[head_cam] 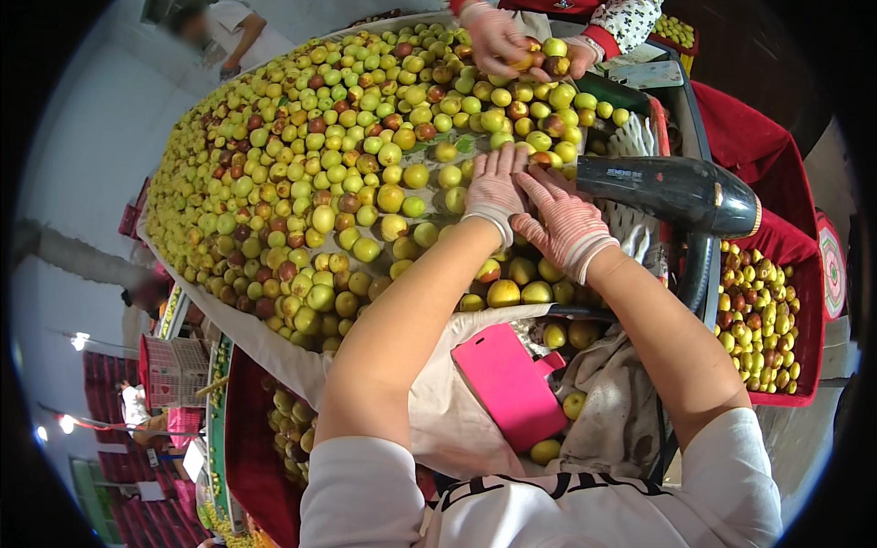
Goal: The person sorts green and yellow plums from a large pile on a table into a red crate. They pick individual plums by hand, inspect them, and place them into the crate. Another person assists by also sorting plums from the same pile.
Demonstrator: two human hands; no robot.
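Note:
A broad heap of yellow-green and reddish-brown jujube fruits (329, 164) covers the cloth-lined table before me. My left hand (499, 190), in a pale striped glove, lies palm down at the heap's right part, fingers pointing away from me. Beside it my right hand (558, 216), in a red-and-white striped glove, reaches toward the left hand, their fingers close together over the fruits. The palms and whatever is beneath them are hidden. A black hair dryer (664, 195) lies just right of my right hand, its nozzle near the fingers. Larger fruits (503, 293) lie below my wrists.
Opposite, a co-worker's gloved hands (524, 55) hold several fruits. A pink phone case (510, 387) lies on cloth near my body. Red-lined containers of fruit stand at right (812, 342) and lower left (250, 425). A white glove (634, 137) lies behind the dryer.

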